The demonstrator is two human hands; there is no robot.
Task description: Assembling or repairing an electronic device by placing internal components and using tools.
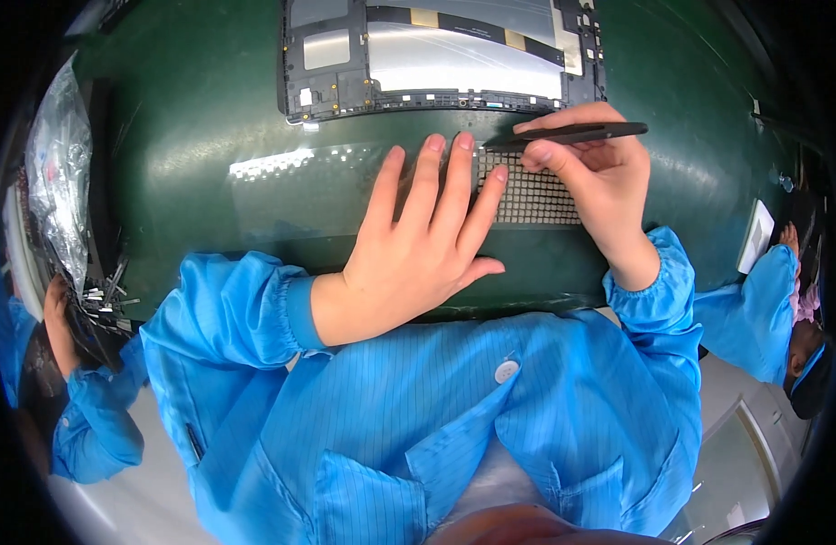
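My left hand (413, 241) lies flat with its fingers spread, pressing on a clear plastic sheet (291, 200). Toward the sheet's right end sits a grid of small beige square pieces (538, 198), and my left little finger touches its left side. Above that grid my right hand (613, 177) pinches a pair of black tweezers (590, 133). The tips point left, at the grid's far left corner, close to my left fingertips; whether a piece is between them is too small to tell. Beyond both hands lies an opened device housing (331, 102) with a silver panel and a dark ribbon cable.
All this rests on a green work mat (182, 136). At the far left are a clear plastic bag (62, 173) and a cluster of small strips (104, 295). A white rectangular object (756, 236) lies at the right edge. Blue-sleeved people sit on both sides.
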